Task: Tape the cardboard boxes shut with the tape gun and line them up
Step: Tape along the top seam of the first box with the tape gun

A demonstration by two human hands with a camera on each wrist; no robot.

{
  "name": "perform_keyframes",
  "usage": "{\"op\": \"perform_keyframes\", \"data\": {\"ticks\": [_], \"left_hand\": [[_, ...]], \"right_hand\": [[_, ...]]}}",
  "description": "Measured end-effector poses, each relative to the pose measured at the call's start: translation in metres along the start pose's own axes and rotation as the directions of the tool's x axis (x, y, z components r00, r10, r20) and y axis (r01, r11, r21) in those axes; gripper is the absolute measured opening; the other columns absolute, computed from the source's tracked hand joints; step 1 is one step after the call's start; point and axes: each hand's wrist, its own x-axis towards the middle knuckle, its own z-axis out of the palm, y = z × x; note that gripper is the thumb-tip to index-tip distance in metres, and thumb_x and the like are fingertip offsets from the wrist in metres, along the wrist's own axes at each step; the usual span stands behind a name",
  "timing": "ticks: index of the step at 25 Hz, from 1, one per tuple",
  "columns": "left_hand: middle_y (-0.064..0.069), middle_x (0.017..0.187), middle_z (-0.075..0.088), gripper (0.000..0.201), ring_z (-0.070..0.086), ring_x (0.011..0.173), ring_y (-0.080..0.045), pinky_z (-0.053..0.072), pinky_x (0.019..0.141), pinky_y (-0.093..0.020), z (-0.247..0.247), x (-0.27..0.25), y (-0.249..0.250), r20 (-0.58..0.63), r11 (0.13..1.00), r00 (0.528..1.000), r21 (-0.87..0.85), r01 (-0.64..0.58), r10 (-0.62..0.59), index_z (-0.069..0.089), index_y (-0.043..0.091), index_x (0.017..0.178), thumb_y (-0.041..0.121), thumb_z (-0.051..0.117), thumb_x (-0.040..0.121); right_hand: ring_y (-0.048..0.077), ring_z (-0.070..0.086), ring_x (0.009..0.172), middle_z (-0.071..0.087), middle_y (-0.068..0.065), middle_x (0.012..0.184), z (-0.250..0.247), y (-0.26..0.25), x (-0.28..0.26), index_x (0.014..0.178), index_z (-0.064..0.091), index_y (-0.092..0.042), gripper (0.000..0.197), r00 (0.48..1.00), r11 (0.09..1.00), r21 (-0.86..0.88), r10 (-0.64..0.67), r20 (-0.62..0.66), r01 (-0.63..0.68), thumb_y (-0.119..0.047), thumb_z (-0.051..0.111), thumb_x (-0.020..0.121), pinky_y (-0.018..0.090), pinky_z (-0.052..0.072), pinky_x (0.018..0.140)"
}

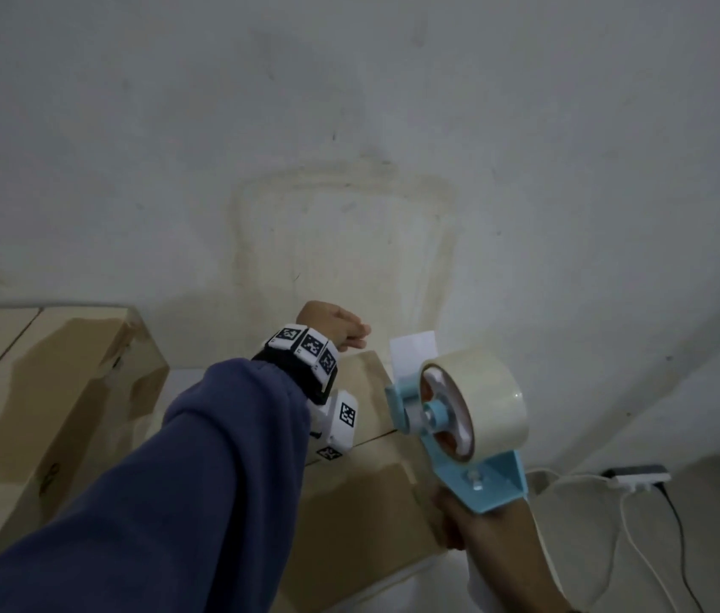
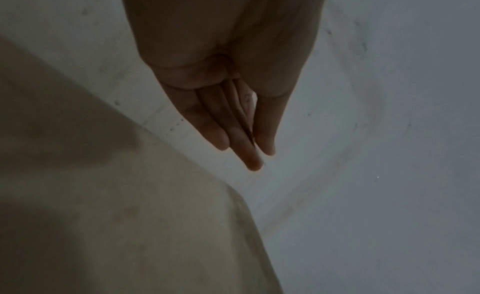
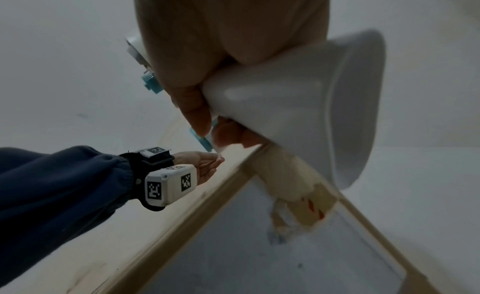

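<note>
While the right hand (image 1: 464, 524) clenches the tape gun (image 1: 455, 418) at five o'clock, the left hand (image 1: 336, 325) hangs released over the closed cardboard box (image 1: 362, 502); another box (image 1: 39, 391) sits at nine o'clock.

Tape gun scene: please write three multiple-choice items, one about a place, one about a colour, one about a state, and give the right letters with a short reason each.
1. Where is the tape gun?
A. on the left box
B. in the right hand
C. on the floor

2. What colour is its frame?
A. light blue
B. red
C. black

3. How is the left hand?
A. curled round a cable
B. pinching the tape end
C. fingers straight, holding nothing

Answers: 1 B, the right hand grips its handle; 2 A, the frame shows light blue; 3 C, the left wrist view shows straight, empty fingers.
</note>
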Motion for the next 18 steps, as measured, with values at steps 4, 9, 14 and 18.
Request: {"op": "perform_keyframes", "data": {"ticks": [4, 9, 14, 18], "left_hand": [[-0.008, 0.099, 0.070, 0.049, 0.062, 0.089, -0.018, 0.046, 0.081, -0.022, 0.003, 0.013, -0.007, -0.026, 0.990, 1.000, 0.142, -0.002, 0.005, 0.065, 0.007, 0.109, 0.002, 0.081, 0.064], [-0.011, 0.114, 0.065, 0.065, 0.060, 0.090, -0.018, 0.045, 0.076, -0.023, 0.008, 0.021, -0.004, -0.056, 0.986, 0.998, 0.165, -0.002, 0.012, 0.055, 0.012, 0.124, -0.002, 0.078, 0.065], [-0.010, 0.107, 0.064, 0.058, 0.058, 0.078, -0.017, 0.045, 0.070, -0.024, 0.005, 0.028, -0.010, -0.101, 0.986, 0.995, 0.165, -0.006, 0.023, 0.054, 0.012, 0.116, -0.001, 0.078, 0.066], [-0.005, 0.089, 0.062, 0.054, 0.061, 0.072, -0.013, 0.050, 0.067, -0.024, 0.005, 0.032, -0.015, -0.060, 0.975, 0.998, 0.219, 0.041, -0.028, 0.051, 0.009, 0.115, 0.003, 0.079, 0.069]], "right_hand": [[0.023, 0.049, 0.051, 0.059, 0.006, 0.050, 0.003, -0.005, 0.003, 0.063, 0.069, -0.028, 0.016, 0.999, 1.000, 0.015, 0.021, -0.031, -0.021, -0.014, 0.078, 0.061, 0.037, 0.039, 0.056], [0.023, 0.053, 0.049, 0.058, 0.006, 0.048, 0.005, -0.019, 0.012, 0.056, 0.059, -0.009, 0.022, 0.999, 0.986, -0.163, -0.020, 0.040, 0.026, -0.018, 0.074, 0.068, 0.040, 0.045, 0.056], [0.024, 0.055, 0.047, 0.060, 0.010, 0.050, 0.005, -0.022, 0.022, 0.062, 0.058, -0.007, 0.020, 0.998, 0.978, -0.202, -0.039, 0.042, 0.047, -0.003, 0.070, 0.077, 0.034, 0.044, 0.053], [0.033, 0.061, 0.071, 0.067, 0.018, 0.074, 0.009, -0.018, 0.022, 0.072, 0.059, -0.009, 0.016, 0.992, 0.959, -0.255, -0.122, 0.027, 0.125, -0.002, 0.072, 0.077, 0.044, 0.050, 0.070]]}}
